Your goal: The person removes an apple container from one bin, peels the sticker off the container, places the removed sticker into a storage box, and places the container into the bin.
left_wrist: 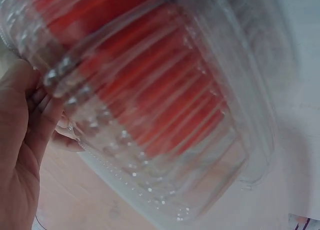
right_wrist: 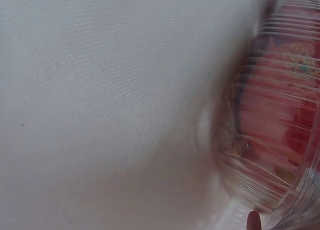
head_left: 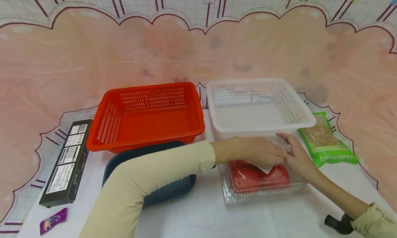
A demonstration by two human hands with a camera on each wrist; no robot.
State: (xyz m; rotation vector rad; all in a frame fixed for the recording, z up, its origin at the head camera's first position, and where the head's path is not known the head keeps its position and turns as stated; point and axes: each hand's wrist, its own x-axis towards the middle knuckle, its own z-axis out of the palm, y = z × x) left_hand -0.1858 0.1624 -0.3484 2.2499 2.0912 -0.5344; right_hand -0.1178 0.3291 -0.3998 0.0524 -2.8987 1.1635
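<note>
The left hand (head_left: 260, 151) appears to pinch the far rim of a clear container (head_left: 254, 197), its thumb and bent fingers at the beaded edge in the left wrist view. The right hand (head_left: 299, 160) comes in from the other side with forefinger and thumb spread around clear plastic at the far right corner, apparently gripping it too; its exact hold is partly hidden. The container sits on the counter (head_left: 211, 217), just in front of the white basket (head_left: 307, 122), with red contents (head_left: 248, 176) and a white label (head_left: 267, 170) showing through.

The likeliest trouble is the thin rim: uneven pulling or pressing by the two hands could crack it or make it spring loose suddenly, tipping the red contents. A hard push away from the person could also drive the container into the basket.

The left forearm reaches diagonally across the blue tray (head_left: 172, 189), palm down, so lowering the elbow could knock that tray. The right forearm slants up from the lower right, fingers meeting the left hand's. The green packet (head_left: 330, 141) lies near the right hand and could be brushed aside by a wide swing.
</note>
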